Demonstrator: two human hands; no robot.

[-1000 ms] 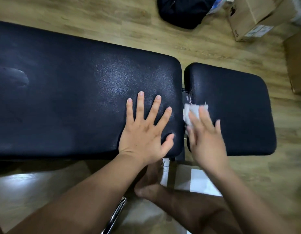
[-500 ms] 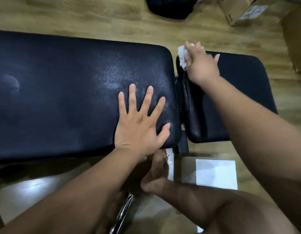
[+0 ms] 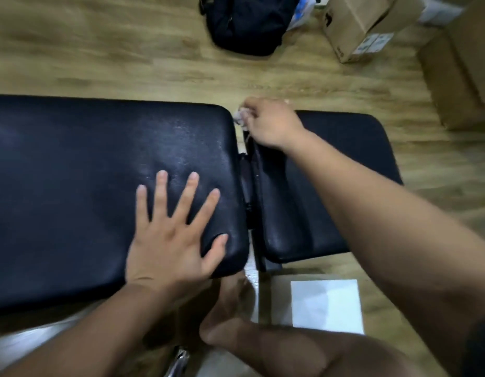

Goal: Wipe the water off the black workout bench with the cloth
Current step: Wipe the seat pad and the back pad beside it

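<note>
The black workout bench [image 3: 86, 172] runs across the view as two padded parts: a long back pad on the left and a shorter seat pad [image 3: 344, 148] on the right, with a narrow gap and dark frame hardware between them. The left hand [image 3: 173, 240] lies flat on the long pad near its right, near corner, palm down, fingers straight and spread wide, holding nothing. The right hand [image 3: 271, 123] reaches to the far end of the gap, at the far left corner of the seat pad, its fingers bent down around a crumpled white cloth [image 3: 240, 117]. Only a small tuft of the cloth shows past the knuckles, just beside the far right corner of the long pad; the rest is hidden under the hand. Fine pale glints speckle the long pad above the left fingers, though the blur makes it hard to tell whether they are water. A bare foot [image 3: 230, 308] rests on the wooden floor [image 3: 127, 50] below the gap, next to a white sheet [image 3: 327, 306]. Beyond the bench lie a black bag [image 3: 246, 23] and cardboard boxes [image 3: 366, 25].
</note>
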